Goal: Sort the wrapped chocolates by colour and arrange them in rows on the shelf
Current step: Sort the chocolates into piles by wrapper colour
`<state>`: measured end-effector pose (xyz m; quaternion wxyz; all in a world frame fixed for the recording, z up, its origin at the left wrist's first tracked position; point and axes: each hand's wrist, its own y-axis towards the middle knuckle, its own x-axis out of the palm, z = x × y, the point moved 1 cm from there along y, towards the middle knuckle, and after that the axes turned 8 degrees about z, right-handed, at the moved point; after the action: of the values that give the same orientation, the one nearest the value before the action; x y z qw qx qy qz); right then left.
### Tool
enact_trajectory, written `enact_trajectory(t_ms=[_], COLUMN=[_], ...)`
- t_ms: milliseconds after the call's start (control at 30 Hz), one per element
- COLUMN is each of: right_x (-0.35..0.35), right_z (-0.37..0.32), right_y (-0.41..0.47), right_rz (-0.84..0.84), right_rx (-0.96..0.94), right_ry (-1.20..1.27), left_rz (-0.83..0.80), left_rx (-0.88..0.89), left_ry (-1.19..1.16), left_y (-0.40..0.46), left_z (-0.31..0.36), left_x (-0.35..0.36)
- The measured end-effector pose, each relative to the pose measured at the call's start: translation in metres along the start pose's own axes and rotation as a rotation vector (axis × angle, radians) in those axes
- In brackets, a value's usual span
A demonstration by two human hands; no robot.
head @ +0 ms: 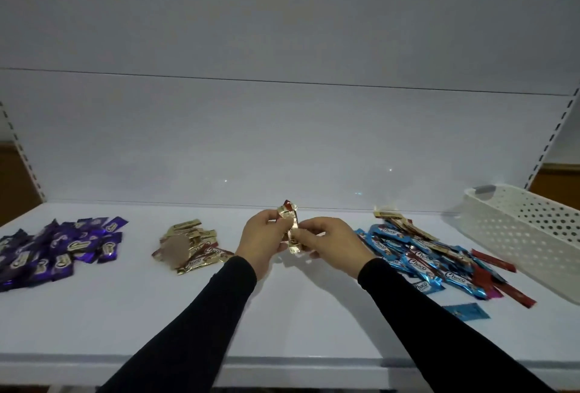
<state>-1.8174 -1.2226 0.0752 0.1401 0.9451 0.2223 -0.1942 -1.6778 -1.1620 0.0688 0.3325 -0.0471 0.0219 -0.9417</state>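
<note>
Gold-wrapped chocolates [290, 226] are pinched in the curled fingers of both the left hand [262, 240] and right hand [332, 240], above mid-shelf [298, 314]. Left of them: gold pile [191, 245], purple pile [59, 251]. Right: blue pile [420, 259], basket [527, 235] at the shelf's edge.

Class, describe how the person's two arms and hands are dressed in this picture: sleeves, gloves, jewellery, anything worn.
Both arms wear long, close-fitting black sleeves ending at the wrists. The left hand and right hand are bare: no gloves, and no rings, watch or bracelets are visible. The sleeves look plain, without markings or logos.
</note>
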Motion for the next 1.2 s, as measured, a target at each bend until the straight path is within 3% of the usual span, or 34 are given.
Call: enact_trajectory(t_ms=[200,433,600,767,1033,1200], right_x=[0.025,0.047,0.048,0.038,-0.034,-0.107], right_z=[0.005,0.02,0.027,0.029,0.03,0.053], right_y=[0.004,-0.002,-0.006,-0.008,0.0,0.003], right_rz=[0.056,-0.105,-0.175,-0.125,0.128,0.325], right_rx=[-0.169,-0.12,-0.124,-0.108,-0.198,-0.104], right_ry=[-0.43,-0.62,-0.799,-0.676,-0.637,-0.667], left_rz=[0.271,0.393,0.363,0.288,-0.022,-0.206], left_rx=[0.395,0.436,0.438,0.522,0.65,0.686], left_ry=[0.629,1.307,1.269,1.18,0.972,0.951], left_y=[0.018,0.034,0.037,0.032,0.019,0.019], left_z=[0.0,-0.015,-0.024,-0.021,-0.014,-0.011], left_x=[-0.068,-0.115,-0.124,-0.1,-0.008,0.06])
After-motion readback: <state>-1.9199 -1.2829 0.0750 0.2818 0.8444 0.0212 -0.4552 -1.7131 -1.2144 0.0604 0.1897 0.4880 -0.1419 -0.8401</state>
